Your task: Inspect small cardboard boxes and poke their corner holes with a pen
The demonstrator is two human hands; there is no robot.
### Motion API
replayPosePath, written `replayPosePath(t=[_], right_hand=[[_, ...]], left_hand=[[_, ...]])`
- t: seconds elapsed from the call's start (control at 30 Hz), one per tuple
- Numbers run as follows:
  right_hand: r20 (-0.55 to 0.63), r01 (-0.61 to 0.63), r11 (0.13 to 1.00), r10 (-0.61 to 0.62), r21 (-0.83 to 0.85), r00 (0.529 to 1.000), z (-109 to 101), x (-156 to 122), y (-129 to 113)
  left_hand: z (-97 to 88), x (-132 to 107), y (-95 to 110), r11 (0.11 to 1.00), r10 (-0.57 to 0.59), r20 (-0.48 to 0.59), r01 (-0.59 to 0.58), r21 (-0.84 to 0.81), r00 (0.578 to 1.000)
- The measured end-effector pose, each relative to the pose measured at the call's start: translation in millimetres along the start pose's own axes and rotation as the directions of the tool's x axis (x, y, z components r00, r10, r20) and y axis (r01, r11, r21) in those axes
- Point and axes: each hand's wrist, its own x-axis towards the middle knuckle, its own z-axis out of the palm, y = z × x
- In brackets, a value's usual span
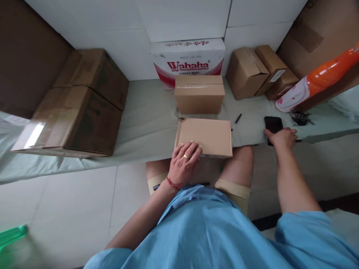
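- Nearest us, the left hand (pixel 183 162) lies palm down on the near left corner of the flat box (pixel 206 136). Its fingers (pixel 193 146) are spread loosely and grip nothing.
- The flat box sits at the near edge of the bench (pixel 146 123), partly overhanging the knees, with its lid shut.
- To the right, the right hand (pixel 282 137) rests on the near end of the phone (pixel 273 124). We cannot tell whether its fingers are closed around the phone or only touching it.
- We judge the step in hand to be steadying the box while reaching for the phone. Lifting the phone would call for a firm pinch on its edges, since it lies close to the bench edge.
- A pen (pixel 236 121) lies between box and phone.
- Just behind the flat box stands a taped box (pixel 199 95).
- Farthest back, a Wahaha carton (pixel 187 61) stands against the wall.
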Motion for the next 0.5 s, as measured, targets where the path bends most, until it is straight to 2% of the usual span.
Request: replayPosePath(t=[0.13,0.2,0.27,0.37,0.5], right_hand=[[-0.044,0.067,0.998,-0.067,-0.008,0.997,-2,-14,7],[-0.090,0.167,0.986,-0.166,0.011,0.982,-3,-23,7],[-0.152,0.292,0.955,-0.281,0.055,0.947,-6,-37,1],[-0.273,0.519,0.843,-0.471,0.140,0.839,-20,-67,-21],[-0.362,0.779,0.591,-0.693,0.209,0.623,-43,-123,-68]], left_hand=[[6.0,2,5,0.999,-0.028,-0.034,0.030,0.044,0.999],[8.7,2,7,0.998,-0.045,-0.041,0.047,0.047,0.998],[10.8,2,8,0.997,-0.063,-0.042,0.064,0.037,0.997],[12.0,1,9,0.996,-0.085,-0.027,0.086,0.011,0.996],[11.2,0,9,0.994,-0.110,0.013,0.110,-0.007,0.994]])
